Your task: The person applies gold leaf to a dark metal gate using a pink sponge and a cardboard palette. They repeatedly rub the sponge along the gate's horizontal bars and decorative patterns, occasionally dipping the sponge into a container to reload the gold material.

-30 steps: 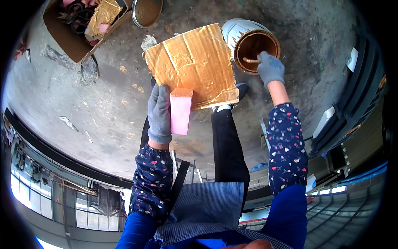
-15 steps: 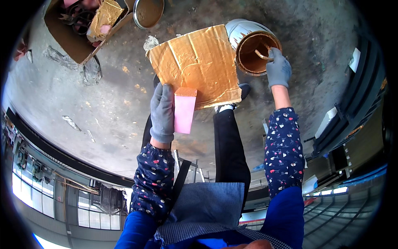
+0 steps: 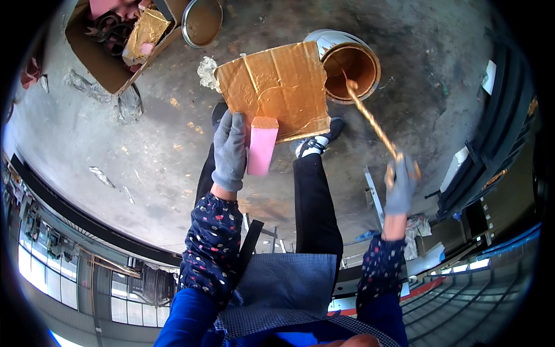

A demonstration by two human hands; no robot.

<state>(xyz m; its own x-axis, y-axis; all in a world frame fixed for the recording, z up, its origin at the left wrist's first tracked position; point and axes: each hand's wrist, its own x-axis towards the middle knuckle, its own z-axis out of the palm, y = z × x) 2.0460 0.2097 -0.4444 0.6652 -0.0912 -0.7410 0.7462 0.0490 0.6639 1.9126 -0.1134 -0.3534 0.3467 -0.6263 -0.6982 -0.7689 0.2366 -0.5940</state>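
Note:
My left hand [image 3: 230, 153], in a grey glove, grips the near left corner of a cardboard sheet [image 3: 289, 87] smeared with wet, golden-brown glue-like stuff. Right beside its fingers a pink block [image 3: 262, 151] with a brown-coated far end overhangs the sheet's near edge; whether the hand grips it too is hidden. My right hand [image 3: 402, 185], also gloved, is closed around the near end of a long coated stick [image 3: 374, 123]. The stick's far tip is over the mouth of a bucket [image 3: 365, 66] with brown stuff inside, and a thin strand trails from it.
An open carton [image 3: 87, 55] with pink scraps stands at the far left. Beside it lies a round lid [image 3: 202, 23]. Crumpled plastic [image 3: 128, 104] is on the concrete floor. Dark metal racks [image 3: 491, 115] line the right. My shoes [image 3: 335, 128] are under the cardboard's near side.
My right hand has drawn the stick up out of the bucket and back toward me, to the right. My left hand still holds the cardboard in nearly the same place.

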